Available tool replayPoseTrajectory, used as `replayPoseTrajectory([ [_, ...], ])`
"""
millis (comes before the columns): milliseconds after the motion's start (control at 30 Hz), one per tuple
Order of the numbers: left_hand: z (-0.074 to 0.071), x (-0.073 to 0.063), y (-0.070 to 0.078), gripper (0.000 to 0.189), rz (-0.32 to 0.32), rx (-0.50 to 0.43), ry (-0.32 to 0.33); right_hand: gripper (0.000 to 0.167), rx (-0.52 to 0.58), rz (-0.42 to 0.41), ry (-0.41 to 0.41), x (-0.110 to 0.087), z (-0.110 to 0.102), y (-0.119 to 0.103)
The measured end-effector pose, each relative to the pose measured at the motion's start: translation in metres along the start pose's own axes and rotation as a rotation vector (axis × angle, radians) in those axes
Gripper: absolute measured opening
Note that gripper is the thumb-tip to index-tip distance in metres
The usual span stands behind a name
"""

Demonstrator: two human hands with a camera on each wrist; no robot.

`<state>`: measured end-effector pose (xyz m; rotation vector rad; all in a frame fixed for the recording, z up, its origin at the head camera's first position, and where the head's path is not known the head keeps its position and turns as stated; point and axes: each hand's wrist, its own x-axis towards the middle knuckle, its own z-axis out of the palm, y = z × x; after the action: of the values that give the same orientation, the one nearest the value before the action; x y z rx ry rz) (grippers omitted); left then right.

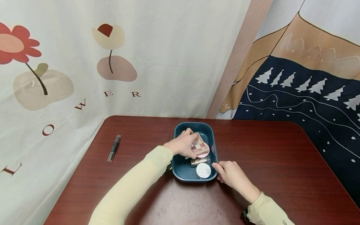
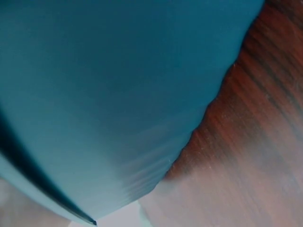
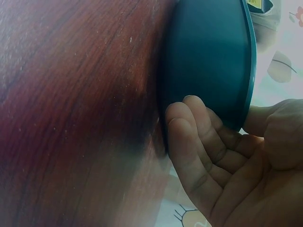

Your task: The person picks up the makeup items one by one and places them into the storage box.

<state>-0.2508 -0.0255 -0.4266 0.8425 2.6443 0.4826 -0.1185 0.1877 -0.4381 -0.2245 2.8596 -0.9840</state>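
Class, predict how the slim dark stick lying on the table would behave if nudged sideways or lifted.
The slim dark stick looks cylindrical, so it may roll across the flat table. Its straight, narrow form suggests it is stiff and probably light.

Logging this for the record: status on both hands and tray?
Left hand grips palette inside tray. Right hand holds tray. Tube and white round case nearby, nothing visibly blocking.

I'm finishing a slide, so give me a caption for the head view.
Left hand gripping a makeup palette inside a blue tray, right hand holding its side.
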Motion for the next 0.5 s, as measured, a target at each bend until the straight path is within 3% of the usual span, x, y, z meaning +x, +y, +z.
replayPoseTrajectory([
  [167,-0.0021,-0.0002,0.0006,0.074,-0.022,0.002,-0.017,0.04,-0.004,-0.031,0.008,-0.0006,-0.0001,0.001],
  [500,-0.0024,0.0002,0.002,0.085,-0.028,-0.006,-0.052,0.039,-0.005,-0.004,0.003,-0.0009,0.0002,0.0006],
])
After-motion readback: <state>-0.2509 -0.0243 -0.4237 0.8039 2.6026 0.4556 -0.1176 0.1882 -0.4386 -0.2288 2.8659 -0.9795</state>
